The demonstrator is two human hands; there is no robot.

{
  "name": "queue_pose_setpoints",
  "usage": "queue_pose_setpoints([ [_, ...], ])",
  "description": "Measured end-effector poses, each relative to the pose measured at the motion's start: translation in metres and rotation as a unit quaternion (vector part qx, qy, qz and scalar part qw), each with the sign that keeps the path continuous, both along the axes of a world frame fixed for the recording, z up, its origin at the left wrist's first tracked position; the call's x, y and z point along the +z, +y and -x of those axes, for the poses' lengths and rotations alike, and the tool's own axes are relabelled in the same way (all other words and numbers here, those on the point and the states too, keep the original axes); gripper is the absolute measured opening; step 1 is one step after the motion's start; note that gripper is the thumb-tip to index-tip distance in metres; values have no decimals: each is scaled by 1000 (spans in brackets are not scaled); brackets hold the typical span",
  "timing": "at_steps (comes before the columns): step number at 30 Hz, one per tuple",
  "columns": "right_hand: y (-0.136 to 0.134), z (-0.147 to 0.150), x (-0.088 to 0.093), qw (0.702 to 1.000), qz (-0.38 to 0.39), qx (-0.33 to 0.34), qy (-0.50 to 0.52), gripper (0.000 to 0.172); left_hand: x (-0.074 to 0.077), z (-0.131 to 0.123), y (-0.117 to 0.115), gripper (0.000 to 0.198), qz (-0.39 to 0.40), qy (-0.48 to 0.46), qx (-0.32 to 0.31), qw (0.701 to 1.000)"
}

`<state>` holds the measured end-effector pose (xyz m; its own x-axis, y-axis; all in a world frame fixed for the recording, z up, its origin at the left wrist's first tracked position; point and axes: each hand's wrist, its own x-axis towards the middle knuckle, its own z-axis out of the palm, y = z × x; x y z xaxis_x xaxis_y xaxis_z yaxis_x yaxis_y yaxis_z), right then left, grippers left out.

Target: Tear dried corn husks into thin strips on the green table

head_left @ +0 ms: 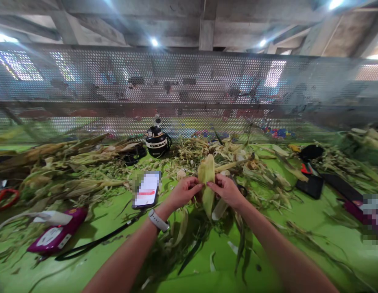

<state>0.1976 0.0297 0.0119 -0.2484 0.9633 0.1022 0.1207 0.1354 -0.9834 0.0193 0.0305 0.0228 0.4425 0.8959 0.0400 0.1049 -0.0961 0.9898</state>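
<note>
A pale yellow-green corn husk (pixel 208 173) stands upright between my two hands, its tip pointing away from me. My left hand (pixel 188 190) pinches its left edge between thumb and fingers. On the other edge, my right hand (pixel 226 189) has a matching pinch, thumb on top. Below my right hand lies a whitish, rounded object (pixel 219 209), partly covered. Loose husk strips (pixel 182 228) lie on the green table (pixel 115 260) under and around my hands. The fingertips behind the husk are hidden.
A phone (pixel 147 189) with a strap lies left of my hands. Farther left are a magenta box (pixel 58 232) and red-handled scissors (pixel 6 198). A black "ENERGY" jar (pixel 156 142) stands at the back before a perforated metal screen (pixel 189 89). Husk piles (pixel 69 162) spread along both sides.
</note>
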Motion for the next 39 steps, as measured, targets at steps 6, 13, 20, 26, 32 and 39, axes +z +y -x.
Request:
queue_pose_setpoints([
  [6,-2,-2,-2,992,-82,10,-100,19,-7,1,4,23,-94,42,11,995],
  [13,-12,5,2,909,-216,-68,-349,20,-6,-4,-1,11,-99,69,29,992],
  [20,-18,10,-2,823,-268,-64,-496,20,-1,-10,-11,10,-111,161,59,979],
  [26,-33,26,-5,835,-355,-23,-420,19,-9,-7,-4,10,-195,276,100,936],
  [32,-66,26,30,923,-324,42,-203,26,-6,19,18,7,-202,245,228,920],
  [39,-90,-15,79,934,-299,-190,41,13,-3,42,37,22,-45,-10,246,968],
])
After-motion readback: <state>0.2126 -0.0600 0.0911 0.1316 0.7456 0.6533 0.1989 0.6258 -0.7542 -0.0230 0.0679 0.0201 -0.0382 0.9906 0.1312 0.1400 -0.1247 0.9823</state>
